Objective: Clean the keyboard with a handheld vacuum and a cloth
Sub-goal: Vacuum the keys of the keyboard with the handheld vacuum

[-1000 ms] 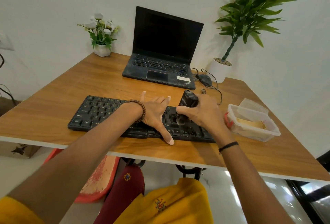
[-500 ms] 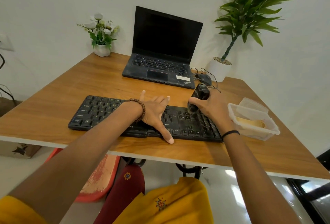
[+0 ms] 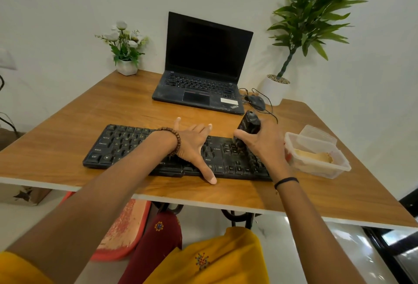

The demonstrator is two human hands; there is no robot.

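A black keyboard (image 3: 122, 145) lies across the near part of the wooden desk (image 3: 67, 116). My left hand (image 3: 194, 145) lies flat on its middle, fingers spread, thumb over the front edge. My right hand (image 3: 264, 145) grips a small black handheld vacuum (image 3: 247, 124), tilted, with its nozzle down on the keys at the keyboard's right part. A yellowish cloth (image 3: 314, 156) lies inside a clear plastic container (image 3: 337, 170) just right of the keyboard.
An open black laptop (image 3: 203, 73) stands at the back of the desk, with a wired mouse (image 3: 256, 100) beside it. A white flower pot (image 3: 126, 66) is back left, a tall potted plant (image 3: 276, 89) back right. The container's lid (image 3: 319, 133) lies behind it.
My right hand has carried the vacuum from the keyboard's middle to its right part, then slightly back left. My left hand has stayed flat on the keys.
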